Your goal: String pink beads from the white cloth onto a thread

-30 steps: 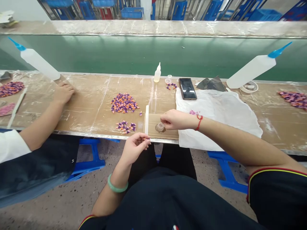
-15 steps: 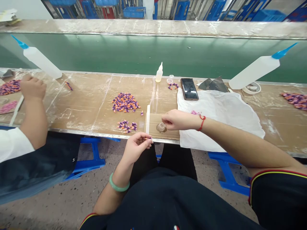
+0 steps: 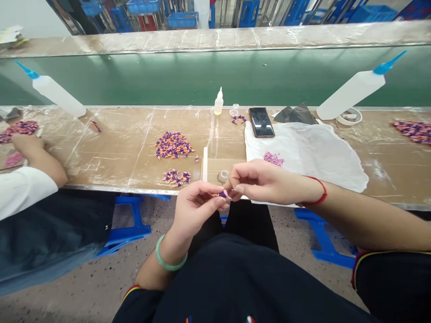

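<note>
A small purple-and-orange piece with a pink end [image 3: 222, 194] is pinched between the thumb and fingers of my left hand [image 3: 195, 208], just past the table's front edge. My right hand [image 3: 269, 181] is closed in a pinch right beside that piece; a tiny pinkish bit shows at its fingertips, too small to name. Behind the fingers sits a small clear dish [image 3: 222, 176] on a piece of cardboard [image 3: 215, 167]. To its left lies a white strip [image 3: 205, 163]. A large pile of similar pieces [image 3: 173, 144] and a smaller group [image 3: 177, 177] lie farther left.
Tiny pink bits [image 3: 273, 158] lie on a white cloth [image 3: 316, 154] at right, beside a phone [image 3: 261, 122]. A small dropper bottle [image 3: 218, 103] stands behind. Large white bottles [image 3: 353, 95] lean at either side. A co-worker's arm [image 3: 43, 159] is at far left.
My right hand has moved from the clear dish toward me, and its fingertips are now at the piece in my left hand. The co-worker's hand has moved left.
</note>
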Motion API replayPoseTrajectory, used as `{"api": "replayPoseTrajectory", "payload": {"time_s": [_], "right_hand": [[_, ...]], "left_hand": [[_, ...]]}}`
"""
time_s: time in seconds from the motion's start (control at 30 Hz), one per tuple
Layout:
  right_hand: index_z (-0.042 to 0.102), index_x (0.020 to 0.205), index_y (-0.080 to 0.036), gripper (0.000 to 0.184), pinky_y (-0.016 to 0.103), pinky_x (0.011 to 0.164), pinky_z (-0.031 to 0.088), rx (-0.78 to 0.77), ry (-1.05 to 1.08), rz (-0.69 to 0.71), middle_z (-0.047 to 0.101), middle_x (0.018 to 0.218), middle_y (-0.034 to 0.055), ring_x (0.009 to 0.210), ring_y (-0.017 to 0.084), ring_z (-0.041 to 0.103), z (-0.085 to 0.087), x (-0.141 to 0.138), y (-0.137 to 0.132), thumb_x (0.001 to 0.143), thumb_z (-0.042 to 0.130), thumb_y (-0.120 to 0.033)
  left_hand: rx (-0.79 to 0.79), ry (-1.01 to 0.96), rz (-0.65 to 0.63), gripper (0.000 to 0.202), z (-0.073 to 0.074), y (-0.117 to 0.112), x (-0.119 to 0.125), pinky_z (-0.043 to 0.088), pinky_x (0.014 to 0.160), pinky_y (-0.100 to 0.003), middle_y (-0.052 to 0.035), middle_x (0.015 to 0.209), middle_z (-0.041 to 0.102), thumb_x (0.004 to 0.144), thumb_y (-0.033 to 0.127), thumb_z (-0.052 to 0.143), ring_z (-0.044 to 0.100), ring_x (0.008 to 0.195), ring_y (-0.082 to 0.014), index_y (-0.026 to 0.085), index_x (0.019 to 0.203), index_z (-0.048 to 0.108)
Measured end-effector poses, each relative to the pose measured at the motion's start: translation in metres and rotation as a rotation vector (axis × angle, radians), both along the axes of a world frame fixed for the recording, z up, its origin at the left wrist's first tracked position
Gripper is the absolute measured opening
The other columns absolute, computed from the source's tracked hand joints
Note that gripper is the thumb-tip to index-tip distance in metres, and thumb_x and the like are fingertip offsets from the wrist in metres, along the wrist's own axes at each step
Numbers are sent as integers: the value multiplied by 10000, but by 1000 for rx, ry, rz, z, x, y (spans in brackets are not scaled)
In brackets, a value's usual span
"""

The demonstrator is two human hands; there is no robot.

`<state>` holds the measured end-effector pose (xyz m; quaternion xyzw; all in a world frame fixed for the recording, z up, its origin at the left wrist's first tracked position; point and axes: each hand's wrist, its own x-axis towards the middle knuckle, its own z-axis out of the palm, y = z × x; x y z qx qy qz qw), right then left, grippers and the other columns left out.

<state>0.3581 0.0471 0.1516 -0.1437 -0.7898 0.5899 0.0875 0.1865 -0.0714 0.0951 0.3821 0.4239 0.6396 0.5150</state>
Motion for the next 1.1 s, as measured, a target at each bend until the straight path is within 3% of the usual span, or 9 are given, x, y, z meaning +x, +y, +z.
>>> {"api": "replayPoseTrajectory", "payload": {"time_s": [0.23, 0.53, 0.83, 1.1], "right_hand": [[536, 779, -195, 81, 201, 521, 401, 203, -21, -17, 610, 672, -29, 574, 94, 506, 14, 3, -9, 846, 505, -161], [537, 782, -191, 82, 191, 531, 394, 274, -19, -7, 614, 687, -22, 595, 91, 515, 17, 3, -14, 832, 494, -143], [563, 794, -181, 82, 199, 542, 405, 284, -54, -7, 638, 700, -7, 606, 102, 545, 20, 2, -17, 839, 502, -151], [553, 779, -178, 79, 202, 539, 378, 307, -79, -16, 616, 686, -5, 595, 101, 515, 26, 3, -20, 834, 498, -189]], "left_hand": [[38, 38, 20, 187, 6, -4, 4, 635, 552, -219, -24, 745, 787, 728, 322, 883, 732, 565, -144, 203, 804, 760], [55, 118, 67, 203, 10, -6, 5, 636, 537, -230, -30, 759, 786, 719, 344, 887, 719, 547, -143, 197, 779, 760], [181, 119, 44, 82, 8, -6, 6, 635, 571, -182, -10, 784, 801, 772, 192, 840, 747, 593, -130, 208, 824, 779], [202, 188, 72, 96, 7, -5, 8, 638, 579, -196, -29, 781, 802, 776, 232, 841, 748, 586, -142, 185, 815, 768]]}}
